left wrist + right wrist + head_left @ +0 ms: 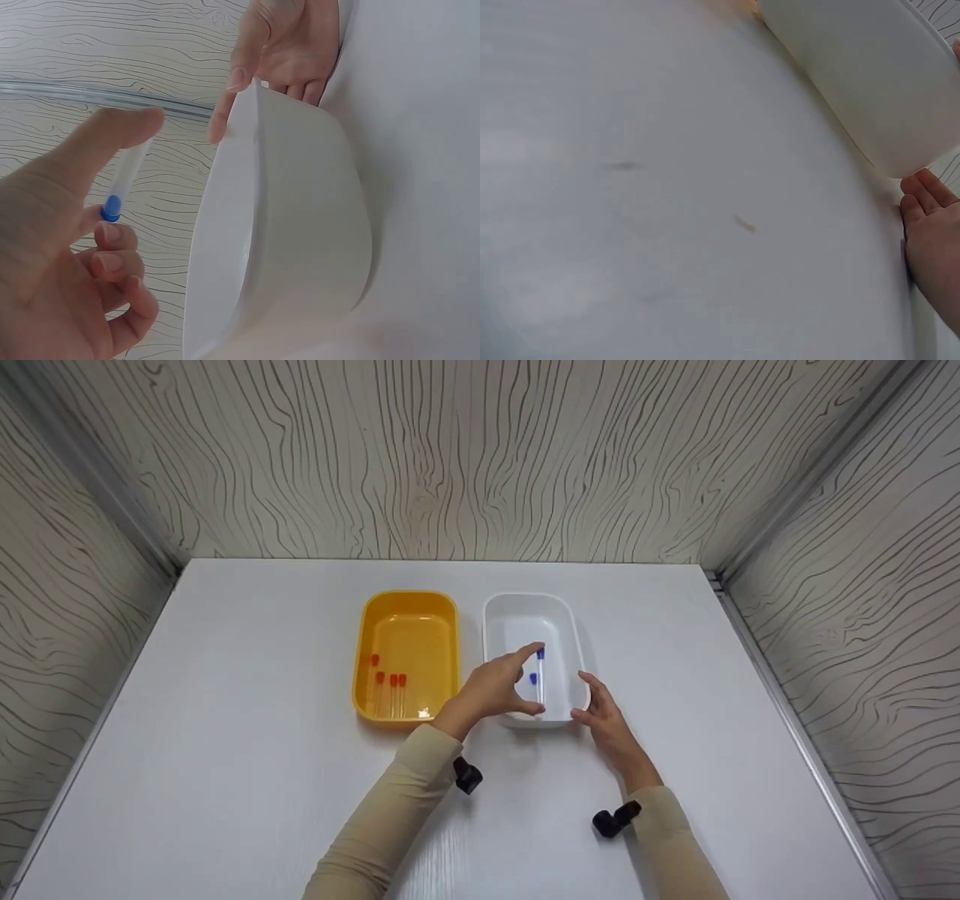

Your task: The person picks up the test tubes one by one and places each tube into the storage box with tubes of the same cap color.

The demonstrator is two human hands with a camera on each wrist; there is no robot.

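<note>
My left hand [491, 686] is over the white plastic bin [525, 606]. It holds a clear tube with a blue cap [541, 679] lengthwise between thumb and index finger, the cap end at the index finger. The other fingers curl loosely below, as the left wrist view shows. Inside the white bin lies another blue cap [533, 679]; its tube is hard to make out. My right hand [611, 727] grips the bin's front right corner, thumb and fingertips at the rim. In the right wrist view, fingers [922, 191] sit against the bin's lower wall.
Left of the white bin stands a yellow-orange bin [406, 598], with several red-capped clear tubes [394, 681] near its front left. Both bins stand on a white table [247, 720]. Wood-patterned panels [420, 457] rise behind the table and on both sides.
</note>
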